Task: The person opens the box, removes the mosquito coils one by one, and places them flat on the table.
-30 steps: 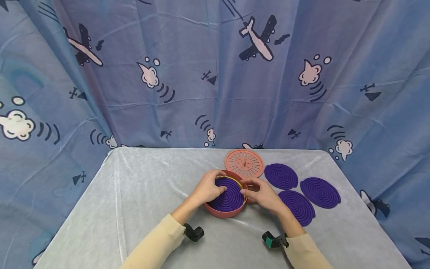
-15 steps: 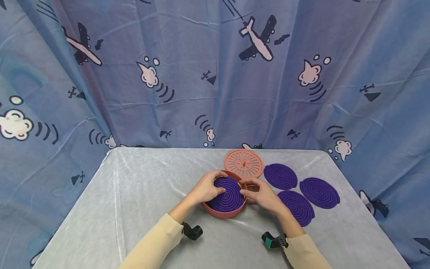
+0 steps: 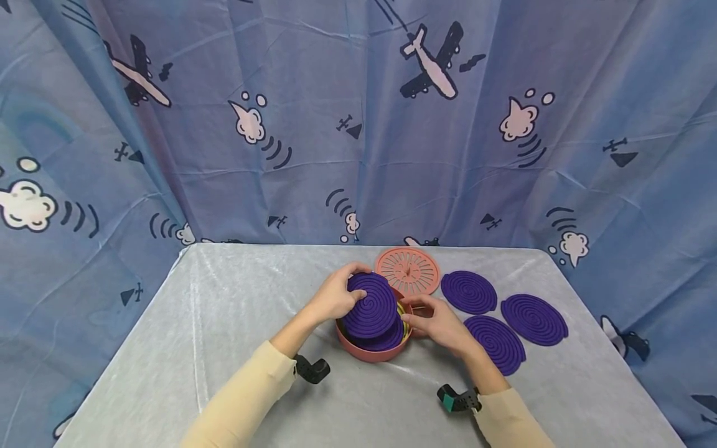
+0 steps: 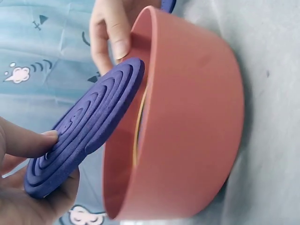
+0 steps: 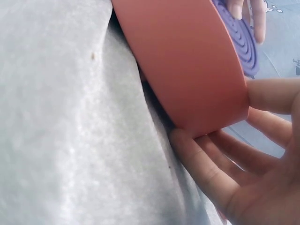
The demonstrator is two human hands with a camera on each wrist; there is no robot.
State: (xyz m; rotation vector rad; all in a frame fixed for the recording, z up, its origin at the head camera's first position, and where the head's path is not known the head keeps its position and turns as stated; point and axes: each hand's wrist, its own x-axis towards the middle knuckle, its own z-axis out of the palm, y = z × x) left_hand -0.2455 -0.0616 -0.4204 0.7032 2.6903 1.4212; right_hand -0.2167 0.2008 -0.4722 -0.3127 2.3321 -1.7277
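Observation:
A purple mosquito coil (image 3: 376, 311) is pinched between the thumb and fingers of my left hand (image 3: 333, 297). It is tilted above the round terracotta-red mosquito coil box (image 3: 370, 356), and in the left wrist view the coil (image 4: 91, 115) overlaps the box's open mouth. Inside lies another purple coil (image 3: 388, 341), with yellow edging showing beside it. My right hand (image 3: 439, 325) holds the box's right side; in the right wrist view the thumb is at the rim and the fingers (image 5: 201, 164) lie against the outer wall.
An orange slotted lid (image 3: 407, 271) lies behind the box. To the right, three purple coils lie flat on the grey cloth-covered table (image 3: 252, 311): one at the back (image 3: 469, 292), one nearer (image 3: 495, 345) and one far right (image 3: 534, 319). A patterned blue curtain (image 3: 358, 124) hangs behind.
My left hand has lifted a purple coil up and to the left out of the box, uncovering another coil beneath. The right hand stays on the box.

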